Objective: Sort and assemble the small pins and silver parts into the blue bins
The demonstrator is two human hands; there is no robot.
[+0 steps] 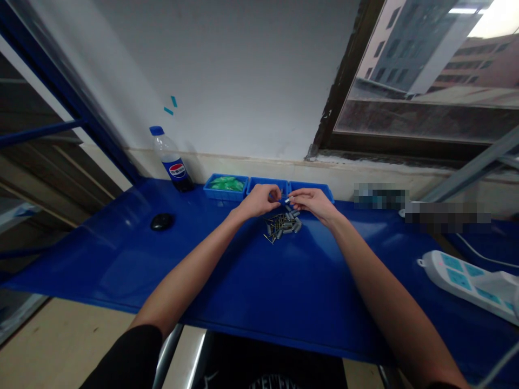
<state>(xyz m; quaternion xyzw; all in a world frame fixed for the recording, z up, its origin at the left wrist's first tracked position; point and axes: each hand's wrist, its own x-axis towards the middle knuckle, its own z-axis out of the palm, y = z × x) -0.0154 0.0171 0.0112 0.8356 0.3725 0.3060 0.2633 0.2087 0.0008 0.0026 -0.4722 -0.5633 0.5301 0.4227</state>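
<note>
Above a small pile of screws and grey cylinders (284, 225) on the blue table (259, 286), both hands are raised close together but apart. My right hand (311, 203) pinches a small light-coloured piece (287, 200) at its fingertips. My left hand (263, 200) has its fingers curled with thumb and forefinger near each other; what they hold, if anything, is too small to make out. Behind the hands stand a blue bin with green bags (227, 183), a middle blue bin (256, 181) and a right blue bin (314, 187), partly hidden by the hands.
A cola bottle (177, 167) stands at the back left, with a black mouse (162, 221) in front of it. A white power strip (466, 278) lies at the right. The wall (243, 81) and window frame rise behind the table.
</note>
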